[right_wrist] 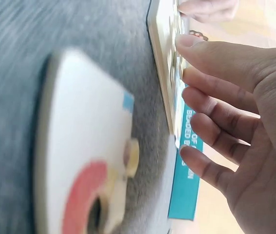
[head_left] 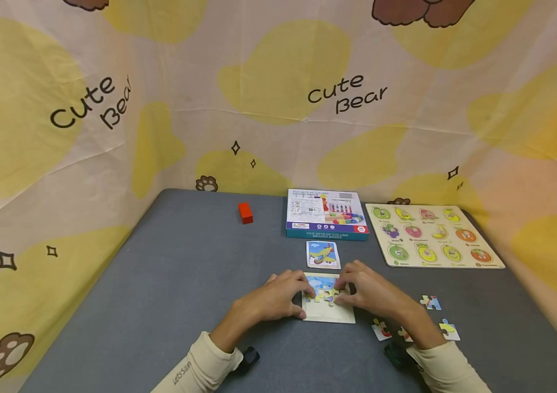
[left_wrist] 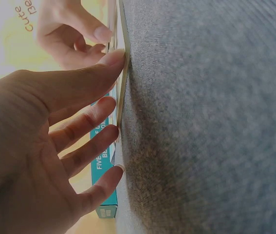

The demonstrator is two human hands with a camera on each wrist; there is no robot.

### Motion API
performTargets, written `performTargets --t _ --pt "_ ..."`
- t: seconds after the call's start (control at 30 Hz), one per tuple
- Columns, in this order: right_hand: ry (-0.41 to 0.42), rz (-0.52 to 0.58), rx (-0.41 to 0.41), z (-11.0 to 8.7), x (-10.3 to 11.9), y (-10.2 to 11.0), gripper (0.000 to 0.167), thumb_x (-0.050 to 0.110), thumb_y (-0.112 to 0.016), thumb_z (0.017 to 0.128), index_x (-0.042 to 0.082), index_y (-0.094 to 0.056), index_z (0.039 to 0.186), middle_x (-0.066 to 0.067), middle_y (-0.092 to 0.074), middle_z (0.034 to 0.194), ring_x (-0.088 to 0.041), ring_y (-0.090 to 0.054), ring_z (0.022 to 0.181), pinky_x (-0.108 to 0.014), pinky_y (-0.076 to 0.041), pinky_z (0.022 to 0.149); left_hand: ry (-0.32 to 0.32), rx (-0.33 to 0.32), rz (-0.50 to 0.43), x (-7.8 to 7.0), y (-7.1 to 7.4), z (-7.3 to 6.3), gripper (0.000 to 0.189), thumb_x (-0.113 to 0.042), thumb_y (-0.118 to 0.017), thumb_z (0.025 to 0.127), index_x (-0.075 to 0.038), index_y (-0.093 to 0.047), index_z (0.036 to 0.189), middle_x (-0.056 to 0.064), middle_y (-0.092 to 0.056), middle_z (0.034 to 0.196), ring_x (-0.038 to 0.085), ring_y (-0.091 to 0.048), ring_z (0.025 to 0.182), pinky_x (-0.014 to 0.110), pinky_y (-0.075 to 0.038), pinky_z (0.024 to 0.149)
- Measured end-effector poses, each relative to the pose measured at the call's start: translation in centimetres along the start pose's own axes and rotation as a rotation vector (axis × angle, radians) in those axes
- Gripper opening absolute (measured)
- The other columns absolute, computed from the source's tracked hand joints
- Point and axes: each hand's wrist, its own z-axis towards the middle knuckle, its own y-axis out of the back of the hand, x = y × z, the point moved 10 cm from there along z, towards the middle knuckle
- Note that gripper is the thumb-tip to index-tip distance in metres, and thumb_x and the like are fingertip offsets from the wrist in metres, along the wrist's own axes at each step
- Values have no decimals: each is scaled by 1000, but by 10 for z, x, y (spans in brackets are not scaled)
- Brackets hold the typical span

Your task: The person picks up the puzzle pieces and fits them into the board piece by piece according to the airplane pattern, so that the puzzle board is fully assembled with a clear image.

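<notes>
My relaxed left hand (head_left: 277, 296) touches the left edge of the puzzle board (head_left: 330, 313), near on the table (head_left: 185, 284); whether my right hand (head_left: 371, 288) pinches anything there, I cannot tell. Loose pieces (head_left: 449, 331), right, look light, stiff: best lifted by edges.

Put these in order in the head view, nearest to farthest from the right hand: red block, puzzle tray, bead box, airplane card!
From the right hand:
1. Puzzle tray: at its fingertips.
2. Airplane card: just beyond the tray.
3. Bead box: behind the card.
4. Red block: far back, left of the box.
</notes>
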Motion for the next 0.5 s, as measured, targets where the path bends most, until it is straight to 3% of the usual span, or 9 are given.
performTargets --t 0.23,0.5 --pt "68 -1 -12 5 8 -2 13 28 -85 91 19 -82 100 11 -64 104 -12 -54 102 -40 -50 88 -11 -6 7 0 0 0 39 -29 -86 90 -25 -77 128 -8 -63 127 12 -54 119 36 -41 92" --pt "57 16 25 4 9 -6 24 27 -83 93 20 -82 116 10 -67 110 -10 -52 102 -38 -49 88 -3 -2 8 -1 0 -1 38 -29 -86 90 -24 -77 127 -7 -63 129 13 -54 120 36 -41 92"
